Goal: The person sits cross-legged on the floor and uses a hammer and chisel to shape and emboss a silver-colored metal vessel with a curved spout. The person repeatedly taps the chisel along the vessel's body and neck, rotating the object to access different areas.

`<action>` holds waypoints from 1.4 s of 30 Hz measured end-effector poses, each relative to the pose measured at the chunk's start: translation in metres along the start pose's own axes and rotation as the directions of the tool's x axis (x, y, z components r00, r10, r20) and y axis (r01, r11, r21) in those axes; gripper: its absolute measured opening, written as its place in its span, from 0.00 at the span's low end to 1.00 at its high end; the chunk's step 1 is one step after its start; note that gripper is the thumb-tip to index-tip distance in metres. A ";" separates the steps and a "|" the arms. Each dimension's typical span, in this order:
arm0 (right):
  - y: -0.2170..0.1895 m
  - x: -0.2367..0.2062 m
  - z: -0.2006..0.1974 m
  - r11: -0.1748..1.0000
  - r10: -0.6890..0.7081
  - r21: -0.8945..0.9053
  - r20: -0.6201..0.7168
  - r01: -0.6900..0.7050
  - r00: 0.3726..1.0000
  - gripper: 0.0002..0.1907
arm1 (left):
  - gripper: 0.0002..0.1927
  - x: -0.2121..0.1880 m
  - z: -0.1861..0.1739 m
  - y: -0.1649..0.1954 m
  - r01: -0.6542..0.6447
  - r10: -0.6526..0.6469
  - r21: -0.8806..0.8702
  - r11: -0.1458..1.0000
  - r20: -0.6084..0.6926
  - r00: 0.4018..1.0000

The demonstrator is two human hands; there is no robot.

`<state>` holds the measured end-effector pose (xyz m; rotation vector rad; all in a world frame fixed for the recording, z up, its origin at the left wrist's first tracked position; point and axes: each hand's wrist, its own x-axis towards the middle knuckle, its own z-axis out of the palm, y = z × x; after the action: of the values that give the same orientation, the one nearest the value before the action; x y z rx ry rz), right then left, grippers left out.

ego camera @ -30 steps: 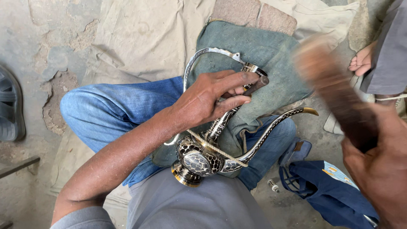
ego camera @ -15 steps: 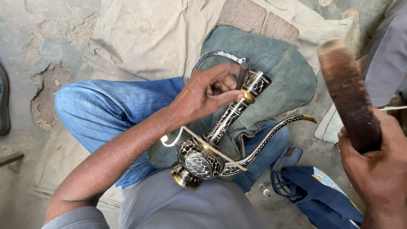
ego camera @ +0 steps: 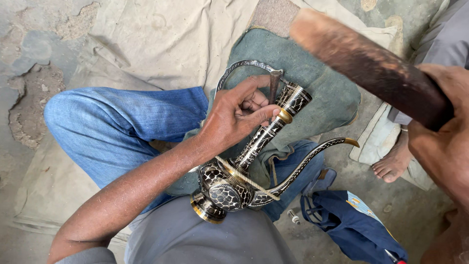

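Beige cloth (ego camera: 171,39) spread at twelve o'clock. Dark blue bag (ego camera: 351,227) at four o'clock. Another person's bare foot (ego camera: 393,164) at three o'clock.

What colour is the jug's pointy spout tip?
Gold, on the dark patterned jug; head view.

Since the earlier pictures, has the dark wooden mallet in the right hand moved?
Yes. The dark wooden mallet has swung left, and its head now lies over the green cloth pad, nearer the engraved black-and-brass ewer.
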<state>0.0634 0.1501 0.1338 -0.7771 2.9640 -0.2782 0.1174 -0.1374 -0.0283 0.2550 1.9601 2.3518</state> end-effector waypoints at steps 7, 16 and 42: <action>0.011 0.014 0.004 0.999 -0.019 0.053 0.125 0.013 0.992 0.24 | 0.22 0.004 -0.001 0.003 -0.040 0.039 0.082 0.996 0.015 0.999; 0.022 0.015 0.011 0.994 -0.011 0.107 0.059 0.005 0.998 0.19 | 0.22 0.009 -0.004 0.012 -0.050 0.047 0.058 0.997 0.043 0.998; 0.005 -0.006 0.014 0.965 0.193 0.174 0.030 -0.195 0.981 0.10 | 0.23 0.015 -0.005 0.020 -0.053 0.047 0.071 0.996 0.075 0.996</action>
<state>0.0675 0.1545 0.1195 -0.4626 2.9218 -0.5120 0.1026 -0.1435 -0.0083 0.3940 2.0307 2.2680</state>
